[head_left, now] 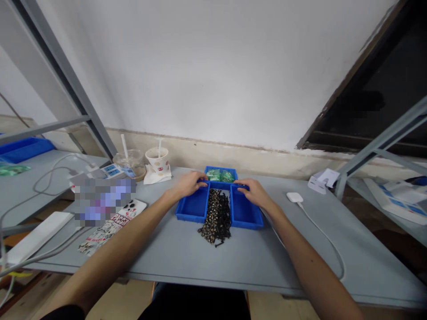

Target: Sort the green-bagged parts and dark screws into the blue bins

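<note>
Two shallow blue trays, a left tray (191,206) and a right tray (247,212), lie on the grey table with a gap between them. A heap of small screws (218,213), brassy on the left side and black on the right, fills that gap and spills toward the front. My left hand (192,183) has its fingers curled over the far inner corner of the left tray. At the far inner corner of the right tray, my right hand (251,192) pinches the rim. Behind them, a third blue tray (209,169) holds green bags (220,175).
A paper cup (158,160) and a clear plastic cup (131,164) with straws stand at the back left. A patterned phone case (110,226), a power strip (112,170) and cables lie left. On the right are a white charger (294,197) with its cord and folded paper (323,180).
</note>
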Demonstrator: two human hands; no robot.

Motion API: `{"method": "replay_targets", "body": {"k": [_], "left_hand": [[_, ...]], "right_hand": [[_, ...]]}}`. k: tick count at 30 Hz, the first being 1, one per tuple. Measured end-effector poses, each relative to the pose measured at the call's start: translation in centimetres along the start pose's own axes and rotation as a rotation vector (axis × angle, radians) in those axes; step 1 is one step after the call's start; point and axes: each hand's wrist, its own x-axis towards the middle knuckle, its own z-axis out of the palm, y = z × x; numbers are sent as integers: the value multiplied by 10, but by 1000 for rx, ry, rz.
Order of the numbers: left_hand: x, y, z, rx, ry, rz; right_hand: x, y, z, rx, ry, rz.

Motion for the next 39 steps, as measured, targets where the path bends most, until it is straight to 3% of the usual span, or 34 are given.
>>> {"method": "replay_targets", "body": {"k": [13, 25, 39], "left_hand": [[-3, -1, -2, -2, 13, -25], [8, -13, 4, -71, 37, -5], [3, -4, 5, -61, 76, -3]], "right_hand": [[0, -6, -4, 73, 5, 9], [2, -5, -4, 68, -20, -11], [4, 1, 3, 12, -12, 12]]}}
